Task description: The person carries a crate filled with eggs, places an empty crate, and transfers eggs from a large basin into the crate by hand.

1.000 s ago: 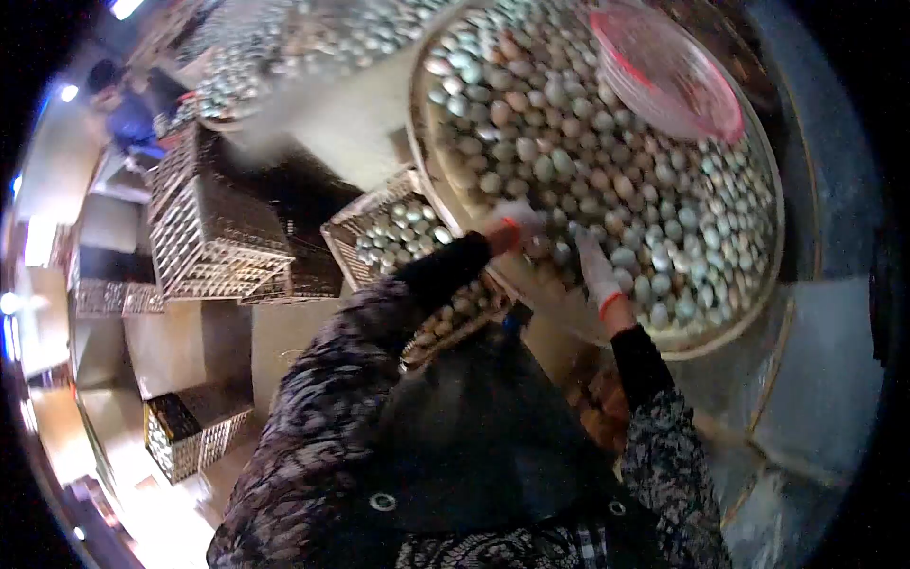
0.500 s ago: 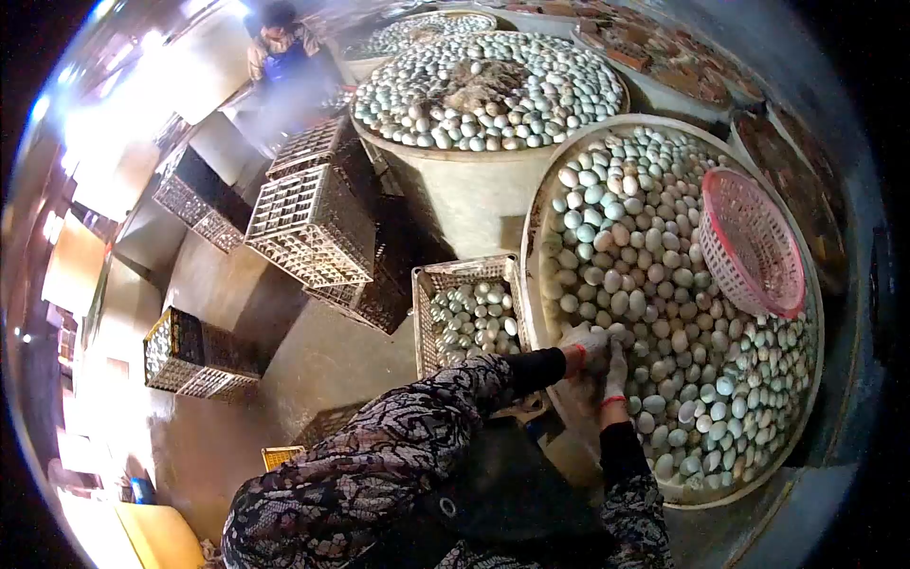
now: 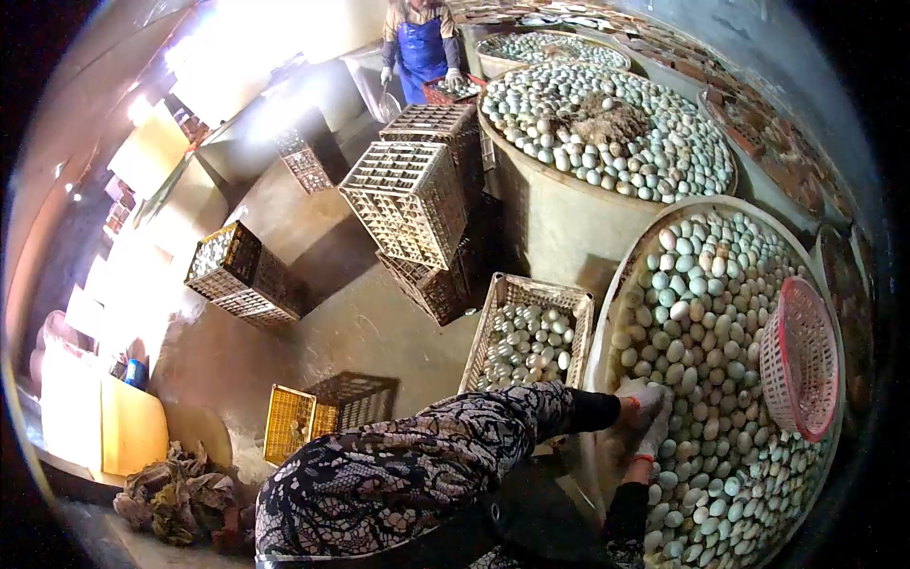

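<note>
My left hand [image 3: 645, 402], in a whitish glove with a red band at the wrist, is just inside the near rim of a large round vat [image 3: 607, 353]. Right beside it and touching it is my right hand [image 3: 654, 434], gloved the same way. Both look closed, their fingers curled low over the eggs [image 3: 706, 351]; what they hold is hidden. Pale green, white and brownish eggs fill the vat. A pink plastic basket [image 3: 801, 360] rests tilted on them at the right. Left of the vat, a plastic crate [image 3: 581, 302] contains more eggs.
Stacked crates [image 3: 403, 194] stand on the floor left of a second egg-filled vat [image 3: 545, 204]. A yellow crate [image 3: 289, 422] is at lower left, near a heap of cloth-like material [image 3: 180, 498]. At the back, a person in a blue apron [image 3: 422, 52] stands by a red crate [image 3: 438, 93].
My view has turned left, so the vats and crates appear further right and lower. Both hands remain together at the vat's near side. The person at the back shows more clearly.
</note>
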Tool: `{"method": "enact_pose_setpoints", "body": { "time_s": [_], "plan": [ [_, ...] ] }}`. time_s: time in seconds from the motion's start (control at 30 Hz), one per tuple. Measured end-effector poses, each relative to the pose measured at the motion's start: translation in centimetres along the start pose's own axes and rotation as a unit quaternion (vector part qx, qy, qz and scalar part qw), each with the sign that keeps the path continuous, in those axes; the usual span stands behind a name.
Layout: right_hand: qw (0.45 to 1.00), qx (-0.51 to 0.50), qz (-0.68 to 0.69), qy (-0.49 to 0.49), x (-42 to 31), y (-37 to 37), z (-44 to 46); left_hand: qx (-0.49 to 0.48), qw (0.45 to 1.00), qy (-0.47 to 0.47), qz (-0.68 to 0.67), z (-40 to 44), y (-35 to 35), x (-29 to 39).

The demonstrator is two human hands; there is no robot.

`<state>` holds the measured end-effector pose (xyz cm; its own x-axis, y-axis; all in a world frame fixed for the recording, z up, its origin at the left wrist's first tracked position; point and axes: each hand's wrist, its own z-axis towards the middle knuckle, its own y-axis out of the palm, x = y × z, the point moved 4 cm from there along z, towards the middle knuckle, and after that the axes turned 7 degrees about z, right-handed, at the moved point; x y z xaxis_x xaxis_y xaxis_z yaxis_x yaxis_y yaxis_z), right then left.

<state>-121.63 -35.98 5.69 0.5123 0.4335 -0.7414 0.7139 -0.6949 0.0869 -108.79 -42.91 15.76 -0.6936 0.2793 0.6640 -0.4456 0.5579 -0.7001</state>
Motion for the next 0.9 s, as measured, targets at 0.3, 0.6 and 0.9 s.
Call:
{"method": "enact_pose_setpoints", "body": {
  "time_s": [0.3,0.6,0.9],
  "plan": [
    [0.995,0.001,-0.053,-0.081,0.9,-1.6,-0.9,0.139,0.911,-0.199,-0.334,-3.3,-2.5,3.2],
    [0.980,0.037,-0.155,-0.120,1.1,-5.0,-7.2,0.140,0.882,-0.064,-0.446,-5.0,-6.3,5.2],
    [0.908,-0.102,-0.100,-0.394,-12.0,13.3,-21.0,0.302,0.863,0.000,-0.405,-13.1,-20.2,5.3]
  ]
}}
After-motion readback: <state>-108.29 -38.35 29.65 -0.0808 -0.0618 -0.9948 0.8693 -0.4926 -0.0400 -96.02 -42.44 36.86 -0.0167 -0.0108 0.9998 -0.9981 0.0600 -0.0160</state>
